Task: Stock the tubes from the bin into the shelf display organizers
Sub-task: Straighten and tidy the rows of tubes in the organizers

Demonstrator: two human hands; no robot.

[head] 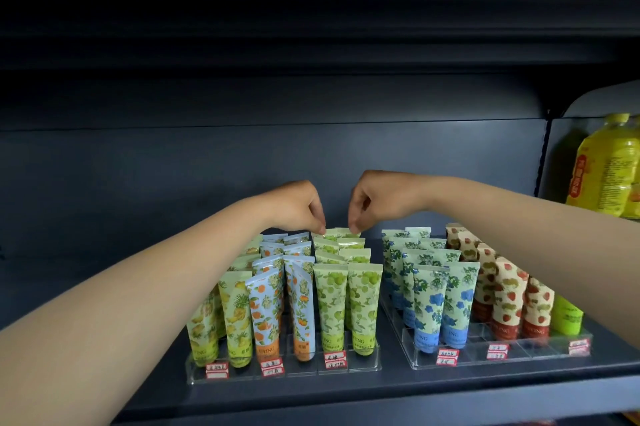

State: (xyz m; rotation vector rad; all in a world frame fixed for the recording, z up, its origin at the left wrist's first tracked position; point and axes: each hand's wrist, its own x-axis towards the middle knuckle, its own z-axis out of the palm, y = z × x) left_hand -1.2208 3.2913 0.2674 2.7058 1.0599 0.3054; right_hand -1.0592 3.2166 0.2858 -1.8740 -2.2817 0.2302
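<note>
- Both arms reach deep over the shelf (311, 391); the left hand (298, 207) and the right hand (377, 200) meet at the back of the green row, knuckles up, fingers curled downward
- The left hand pinches the top edge of the rearmost green tube (327, 234) on its left side; the right hand pinches the top edge of the tube just beside it (349, 234), thumb and forefinger pressed together on the crimp
- Both of those tubes stand upright at the very back of the left organizer (284, 372), a clear tray on the dark shelf; ahead of them run more green tubes (346, 304) in two files, down to the front
- To the left in that same tray: orange-print tubes (266, 315), one front tube leaning, and yellow pineapple tubes (221, 318) at the edge
- The right organizer (502, 360) sits just beside, apart from the first; it carries blue-flower tubes (440, 301), strawberry tubes (509, 297) and one plain lime-green tube (566, 318) at the far right
- Red-and-white price labels (334, 360) line both tray fronts
- Yellow bottles (609, 166) stand in the neighbouring bay
</note>
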